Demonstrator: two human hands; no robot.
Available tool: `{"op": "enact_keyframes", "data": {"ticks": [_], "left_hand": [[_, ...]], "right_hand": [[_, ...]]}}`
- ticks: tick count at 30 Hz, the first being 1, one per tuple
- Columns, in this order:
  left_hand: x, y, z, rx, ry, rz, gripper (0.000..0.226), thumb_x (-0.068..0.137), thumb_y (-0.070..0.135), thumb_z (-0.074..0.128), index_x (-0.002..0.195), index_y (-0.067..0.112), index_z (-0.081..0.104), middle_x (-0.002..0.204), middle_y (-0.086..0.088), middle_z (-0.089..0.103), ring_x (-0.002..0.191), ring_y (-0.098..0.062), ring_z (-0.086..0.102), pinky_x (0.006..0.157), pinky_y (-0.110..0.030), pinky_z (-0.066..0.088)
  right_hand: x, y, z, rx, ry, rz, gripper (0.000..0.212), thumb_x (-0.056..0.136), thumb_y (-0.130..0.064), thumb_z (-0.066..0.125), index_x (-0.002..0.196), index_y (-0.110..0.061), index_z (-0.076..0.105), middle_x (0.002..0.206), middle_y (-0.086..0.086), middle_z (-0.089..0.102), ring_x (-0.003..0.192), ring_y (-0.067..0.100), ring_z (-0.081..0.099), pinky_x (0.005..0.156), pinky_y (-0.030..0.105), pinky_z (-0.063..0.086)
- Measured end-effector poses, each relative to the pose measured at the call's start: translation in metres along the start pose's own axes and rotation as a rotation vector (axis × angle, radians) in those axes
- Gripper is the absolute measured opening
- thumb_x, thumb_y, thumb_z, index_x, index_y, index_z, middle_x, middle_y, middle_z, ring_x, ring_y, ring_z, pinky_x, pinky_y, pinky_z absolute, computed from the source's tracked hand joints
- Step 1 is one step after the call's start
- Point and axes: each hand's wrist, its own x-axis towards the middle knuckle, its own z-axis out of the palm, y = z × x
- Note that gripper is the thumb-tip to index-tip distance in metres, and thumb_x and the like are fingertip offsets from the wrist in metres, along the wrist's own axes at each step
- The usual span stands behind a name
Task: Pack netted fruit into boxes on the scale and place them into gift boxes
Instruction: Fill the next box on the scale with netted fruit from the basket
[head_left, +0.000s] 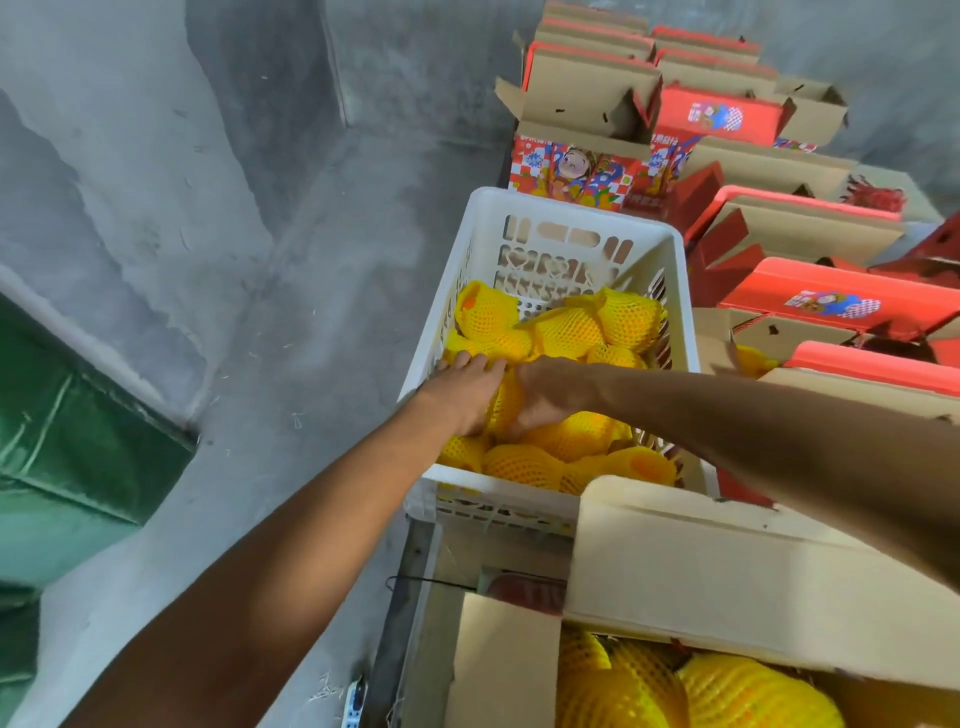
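Grey concrete floor, with open red gift boxes stacked to the right. In a white slotted plastic crate, my left hand and right hand both curl around one netted fruit in the middle of the pile. Its yellow foam mesh looks soft and grippy, the fruit firm; I'd cup underneath. A cardboard box nearer me holds more.

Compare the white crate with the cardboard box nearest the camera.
The white crate is perforated plastic with no lid; the cardboard box has solid walls and open flaps. Both hands, left hand and right hand, reach into the crate, none into the box. Both contain yellow-netted fruit.
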Motion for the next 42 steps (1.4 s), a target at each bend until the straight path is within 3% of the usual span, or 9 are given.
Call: {"op": "enact_keyframes", "data": {"ticks": [6, 15, 19, 24, 27, 31, 34, 38, 42], "left_hand": [[-0.02, 0.009, -0.019, 0.037, 0.016, 0.014, 0.076, 0.088, 0.027, 0.073, 0.149, 0.016, 0.031, 0.143, -0.014, 0.046, 0.134, -0.037, 0.039, 0.106, -0.051, 0.043], [-0.104, 0.037, -0.097, -0.281, 0.282, 0.012, 0.097, 0.066, 0.036, 0.085, 0.146, 0.02, 0.033, 0.14, -0.009, 0.049, 0.131, -0.034, 0.042, 0.103, -0.048, 0.044], [-0.166, 0.054, -0.13, -0.536, 0.432, -0.018, 0.098, 0.057, 0.049, 0.077, 0.139, 0.036, 0.024, 0.142, -0.002, 0.052, 0.116, -0.028, 0.058, 0.086, -0.036, 0.047], [-0.237, 0.093, -0.153, -0.678, 0.511, -0.072, 0.08, 0.052, 0.058, 0.074, 0.117, 0.046, 0.029, 0.099, 0.008, 0.058, 0.083, -0.02, 0.064, 0.066, -0.04, 0.052], [-0.268, 0.118, -0.152, -0.743, 0.525, -0.069, 0.078, 0.052, 0.059, 0.077, 0.115, 0.045, 0.033, 0.107, 0.007, 0.06, 0.091, -0.014, 0.065, 0.074, -0.039, 0.057], [-0.298, 0.148, -0.133, -0.86, 0.552, -0.051, 0.069, 0.054, 0.059, 0.079, 0.109, 0.039, 0.043, 0.109, 0.016, 0.062, 0.087, 0.007, 0.064, 0.066, -0.016, 0.052], [-0.31, 0.167, -0.119, -1.001, 0.574, -0.015, 0.052, 0.056, 0.057, 0.08, 0.096, 0.036, 0.053, 0.121, 0.018, 0.062, 0.105, 0.0, 0.064, 0.085, -0.029, 0.056], [-0.328, 0.189, -0.111, -1.073, 0.667, -0.022, 0.046, 0.059, 0.058, 0.079, 0.094, 0.036, 0.061, 0.112, 0.013, 0.065, 0.102, -0.004, 0.064, 0.083, -0.031, 0.052], [-0.344, 0.207, -0.106, -1.039, 0.72, 0.016, 0.04, 0.066, 0.049, 0.082, 0.099, 0.035, 0.064, 0.116, 0.007, 0.061, 0.11, -0.012, 0.062, 0.093, -0.038, 0.053]], "right_hand": [[-0.039, 0.017, -0.016, 0.125, -0.036, 0.125, 0.092, 0.082, -0.071, 0.066, 0.145, -0.009, 0.043, 0.132, 0.014, 0.061, 0.112, 0.033, 0.065, 0.088, 0.041, 0.056], [-0.14, 0.004, -0.04, 0.491, 0.259, 0.125, 0.08, 0.085, -0.073, 0.057, 0.136, -0.012, 0.057, 0.133, 0.011, 0.063, 0.117, 0.03, 0.06, 0.102, 0.041, 0.05], [-0.208, -0.007, -0.04, 0.644, 0.486, 0.042, 0.066, 0.094, -0.066, 0.048, 0.138, -0.017, 0.056, 0.136, 0.011, 0.062, 0.119, 0.03, 0.059, 0.105, 0.042, 0.047], [-0.292, -0.013, -0.014, 0.792, 0.728, -0.036, 0.053, 0.099, -0.062, 0.045, 0.136, -0.026, 0.057, 0.137, 0.007, 0.062, 0.122, 0.027, 0.057, 0.089, 0.032, 0.04], [-0.329, -0.014, 0.011, 0.936, 0.726, -0.051, 0.054, 0.097, -0.067, 0.046, 0.133, -0.029, 0.058, 0.133, 0.004, 0.064, 0.113, 0.022, 0.061, 0.089, 0.034, 0.045], [-0.365, -0.021, 0.046, 1.26, 0.645, -0.012, 0.066, 0.084, -0.078, 0.058, 0.126, -0.027, 0.058, 0.114, 0.0, 0.065, 0.088, 0.019, 0.072, 0.056, 0.038, 0.061], [-0.379, -0.022, 0.07, 1.428, 0.644, -0.048, 0.063, 0.082, -0.071, 0.068, 0.122, -0.023, 0.062, 0.11, 0.0, 0.07, 0.085, 0.021, 0.076, 0.057, 0.046, 0.063], [-0.395, -0.022, 0.092, 1.538, 0.712, -0.126, 0.053, 0.081, -0.06, 0.076, 0.113, -0.019, 0.068, 0.099, 0.003, 0.077, 0.079, 0.018, 0.077, 0.056, 0.041, 0.063], [-0.409, -0.024, 0.104, 1.494, 0.761, -0.135, 0.045, 0.084, -0.059, 0.075, 0.108, -0.021, 0.071, 0.094, 0.002, 0.078, 0.079, 0.019, 0.076, 0.058, 0.04, 0.063]]}}
